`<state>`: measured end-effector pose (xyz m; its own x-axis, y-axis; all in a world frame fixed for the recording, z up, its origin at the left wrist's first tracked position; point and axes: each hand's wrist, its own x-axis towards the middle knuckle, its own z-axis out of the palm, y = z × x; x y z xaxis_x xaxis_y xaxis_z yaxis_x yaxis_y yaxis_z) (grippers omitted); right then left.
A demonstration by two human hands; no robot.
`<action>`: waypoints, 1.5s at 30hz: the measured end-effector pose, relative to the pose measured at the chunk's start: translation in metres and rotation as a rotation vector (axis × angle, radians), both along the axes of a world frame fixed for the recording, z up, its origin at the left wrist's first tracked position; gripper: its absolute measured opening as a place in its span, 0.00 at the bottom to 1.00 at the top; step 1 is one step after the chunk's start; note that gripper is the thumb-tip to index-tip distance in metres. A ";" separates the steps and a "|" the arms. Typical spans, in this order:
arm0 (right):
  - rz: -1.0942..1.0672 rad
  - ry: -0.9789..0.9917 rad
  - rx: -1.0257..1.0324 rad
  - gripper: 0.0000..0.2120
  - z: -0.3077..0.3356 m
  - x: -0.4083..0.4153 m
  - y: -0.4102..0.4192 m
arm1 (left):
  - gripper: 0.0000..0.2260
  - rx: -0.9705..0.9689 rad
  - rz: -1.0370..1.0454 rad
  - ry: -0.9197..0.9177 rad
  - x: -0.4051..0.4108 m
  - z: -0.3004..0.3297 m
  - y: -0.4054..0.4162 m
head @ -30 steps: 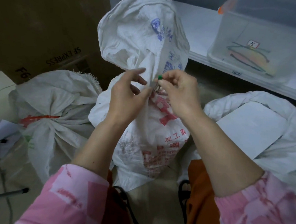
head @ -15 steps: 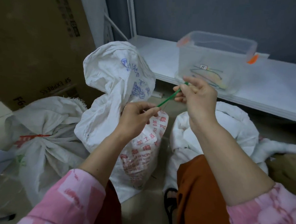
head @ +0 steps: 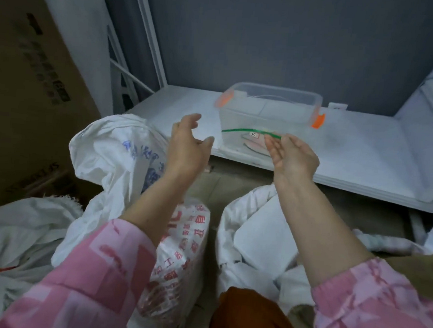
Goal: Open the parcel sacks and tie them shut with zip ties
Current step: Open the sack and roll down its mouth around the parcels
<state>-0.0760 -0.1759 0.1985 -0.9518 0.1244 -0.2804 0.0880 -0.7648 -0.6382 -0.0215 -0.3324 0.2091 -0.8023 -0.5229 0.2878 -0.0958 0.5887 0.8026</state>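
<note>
We see the printed white sack on the floor below our left hand, whose grip is spread and empty. To the right, our right hand pinches a green zip tie before the clear plastic box near the shelf's front edge.

- Left hand is raised toward twelve o'clock, back facing the camera, fingers loosely spread and lightly curved, holding nothing; its forearm leaves a pink patterned sleeve at seven o'clock.
- Right hand is raised at one o'clock, fingers pinching a thin green plastic zip tie that points toward nine o'clock.
</note>
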 end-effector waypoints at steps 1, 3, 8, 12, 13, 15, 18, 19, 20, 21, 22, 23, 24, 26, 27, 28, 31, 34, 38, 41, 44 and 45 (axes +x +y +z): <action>-0.010 0.011 -0.017 0.04 0.003 -0.016 -0.001 | 0.21 -0.012 -0.002 0.002 -0.014 0.004 -0.002; -0.027 0.037 -0.036 0.04 0.010 -0.049 -0.004 | 0.21 -0.015 -0.011 0.005 -0.041 0.008 -0.007; -0.070 0.056 0.064 0.05 0.022 -0.130 -0.020 | 0.21 -0.053 0.001 0.024 -0.097 0.004 -0.022; 0.033 -0.024 0.355 0.16 0.002 -0.179 -0.026 | 0.22 -0.024 -0.020 -0.021 -0.126 -0.010 -0.029; 0.103 -0.035 0.477 0.20 -0.007 -0.185 -0.027 | 0.22 -0.017 -0.022 -0.037 -0.130 -0.015 -0.030; 0.169 -0.063 0.698 0.27 -0.024 -0.188 -0.029 | 0.23 -0.006 -0.028 -0.070 -0.133 -0.025 -0.034; 0.136 -0.054 0.859 0.26 -0.039 -0.178 -0.040 | 0.23 -0.013 -0.046 -0.132 -0.129 -0.037 -0.041; 0.145 -0.038 0.870 0.21 -0.043 -0.172 -0.046 | 0.23 -0.028 -0.051 -0.152 -0.126 -0.039 -0.045; 0.161 -0.012 0.878 0.15 -0.046 -0.165 -0.054 | 0.23 -0.060 -0.053 -0.166 -0.122 -0.039 -0.050; 0.165 0.028 0.897 0.10 -0.050 -0.158 -0.061 | 0.22 -0.110 -0.048 -0.169 -0.117 -0.036 -0.057; 0.163 0.073 0.936 0.07 -0.052 -0.151 -0.070 | 0.22 -0.177 -0.033 -0.161 -0.111 -0.031 -0.066; 0.174 0.128 0.976 0.07 -0.053 -0.143 -0.079 | 0.20 -0.260 -0.003 -0.143 -0.105 -0.024 -0.077; 0.206 0.186 1.021 0.06 -0.051 -0.134 -0.088 | 0.19 -0.356 0.039 -0.126 -0.098 -0.014 -0.088; 0.300 0.309 1.091 0.05 -0.045 -0.114 -0.107 | 0.18 -0.552 0.128 -0.140 -0.083 0.007 -0.115; 0.340 0.369 1.123 0.05 -0.042 -0.104 -0.116 | 0.18 -0.635 0.161 -0.202 -0.077 0.017 -0.130; 0.372 0.413 1.157 0.05 -0.038 -0.094 -0.125 | 0.18 -0.705 0.183 -0.305 -0.071 0.028 -0.144; 0.488 0.505 1.225 0.05 -0.025 -0.066 -0.151 | 0.16 -0.742 0.154 -0.695 -0.054 0.045 -0.180; 0.575 0.591 1.257 0.03 -0.009 -0.041 -0.170 | 0.15 -0.691 0.071 -0.857 -0.029 0.044 -0.193; 0.597 0.772 1.451 0.12 0.013 -0.007 -0.189 | 0.13 -0.686 0.143 -0.696 0.014 0.049 -0.194; 0.591 0.903 1.570 0.19 0.032 0.022 -0.202 | 0.10 -0.677 0.136 -0.520 0.051 0.062 -0.186; 0.558 1.004 1.634 0.16 0.053 0.055 -0.212 | 0.07 -0.746 0.144 -0.340 0.096 0.078 -0.179; 0.546 1.031 1.663 0.13 0.060 0.065 -0.213 | 0.06 -0.771 0.148 -0.289 0.110 0.084 -0.179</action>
